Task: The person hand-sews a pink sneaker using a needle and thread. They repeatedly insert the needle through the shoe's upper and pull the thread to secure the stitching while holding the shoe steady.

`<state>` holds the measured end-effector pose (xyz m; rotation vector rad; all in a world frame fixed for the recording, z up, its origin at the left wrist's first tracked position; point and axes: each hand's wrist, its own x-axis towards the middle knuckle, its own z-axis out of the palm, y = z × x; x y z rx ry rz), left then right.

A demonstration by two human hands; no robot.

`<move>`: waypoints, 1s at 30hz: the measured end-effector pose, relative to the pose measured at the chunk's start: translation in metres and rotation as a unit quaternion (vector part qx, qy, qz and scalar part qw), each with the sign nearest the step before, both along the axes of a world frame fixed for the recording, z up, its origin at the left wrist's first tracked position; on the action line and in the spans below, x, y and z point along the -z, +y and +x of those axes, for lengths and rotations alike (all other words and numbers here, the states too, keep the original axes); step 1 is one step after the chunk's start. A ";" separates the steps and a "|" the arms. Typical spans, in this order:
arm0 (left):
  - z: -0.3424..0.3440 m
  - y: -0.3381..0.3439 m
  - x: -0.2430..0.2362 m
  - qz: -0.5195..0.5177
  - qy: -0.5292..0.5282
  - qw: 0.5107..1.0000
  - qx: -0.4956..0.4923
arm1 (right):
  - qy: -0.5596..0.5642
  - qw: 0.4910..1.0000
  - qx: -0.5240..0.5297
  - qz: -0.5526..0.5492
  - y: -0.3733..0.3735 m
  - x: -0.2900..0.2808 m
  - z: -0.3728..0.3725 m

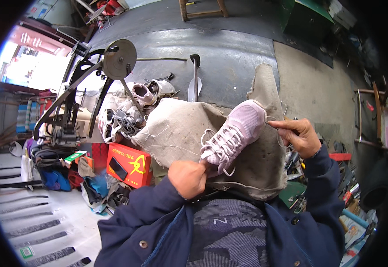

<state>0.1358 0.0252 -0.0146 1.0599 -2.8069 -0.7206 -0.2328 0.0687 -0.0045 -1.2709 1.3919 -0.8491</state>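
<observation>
A pale pink lace-up sneaker (243,122) lies across my lap on a worn beige cloth (180,120), its toe pointing away and to the right. My left hand (187,179) is closed on the near end of the sneaker, by the ankle opening. At the toe's right edge, my right hand (300,137) pinches what looks like a thin thread. The strand between toe and fingertips is very fine, and any needle is too small to make out. A loose white thread (171,146) trails over the cloth left of the laces.
A hand-cranked sewing machine (119,60) with a large wheel stands front left. Several shoes (144,94) are heaped beside it. A red box (129,165) carries a dark phone (118,169). A metal shoe stand (195,75) rises ahead. Tools (294,164) lie to my right.
</observation>
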 end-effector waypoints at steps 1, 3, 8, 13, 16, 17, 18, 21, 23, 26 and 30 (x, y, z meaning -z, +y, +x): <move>-0.004 -0.004 0.000 0.001 -0.004 1.000 0.014 | 0.000 1.000 0.000 -0.006 0.000 0.000 0.001; -0.013 -0.012 -0.001 0.069 -0.081 0.993 0.044 | -0.008 1.000 0.004 -0.021 0.000 0.001 0.002; -0.035 -0.025 0.017 0.240 0.311 0.916 0.085 | -0.001 1.000 0.016 0.001 0.007 -0.002 -0.004; -0.049 -0.040 0.055 0.219 0.261 0.925 0.166 | -0.015 1.000 0.010 0.000 0.007 -0.005 -0.004; -0.065 -0.049 0.079 0.085 0.204 0.957 0.188 | -0.013 0.999 0.028 -0.008 0.007 -0.008 -0.002; -0.068 -0.048 0.086 0.037 0.181 0.964 0.189 | -0.009 0.999 0.034 -0.006 0.009 -0.010 -0.003; -0.070 -0.048 0.093 -0.013 0.158 0.969 0.190 | 0.001 0.999 0.042 -0.003 0.010 -0.011 -0.003; -0.071 -0.046 0.105 0.034 0.147 0.970 0.190 | 0.004 0.999 0.053 -0.004 0.018 -0.013 -0.005; -0.073 -0.047 0.108 0.070 0.129 0.968 0.202 | 0.001 0.998 0.063 0.002 0.022 -0.013 -0.004; -0.084 -0.056 0.106 0.104 0.142 0.959 0.224 | 0.002 0.998 0.068 -0.006 0.025 -0.017 -0.002; -0.093 -0.072 0.097 0.152 0.187 0.938 0.248 | 0.010 0.996 0.085 -0.011 0.024 -0.029 0.007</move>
